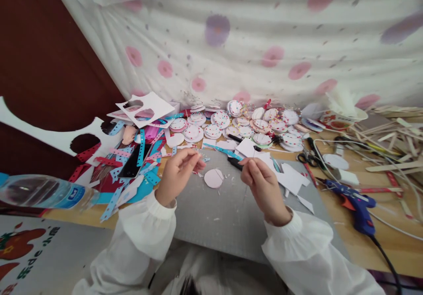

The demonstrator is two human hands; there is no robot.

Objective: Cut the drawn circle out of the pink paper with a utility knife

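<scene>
My left hand (178,171) is raised over a grey cutting mat (228,215), its fingers pinched together on something too small to make out. My right hand (259,182) hovers opposite it, fingers curled in a pinch on a thin wire or thread that I can barely see. Between the hands, a pale pink paper disc (213,178) lies flat on the mat. White sleeves cover both wrists.
Several decorated paper discs (231,125) are piled at the back. Blue and red punched strips and a phone (134,162) lie left, a plastic bottle (46,192) nearer. Scissors (309,157), a blue glue gun (353,202) and wooden sticks (393,140) sit right.
</scene>
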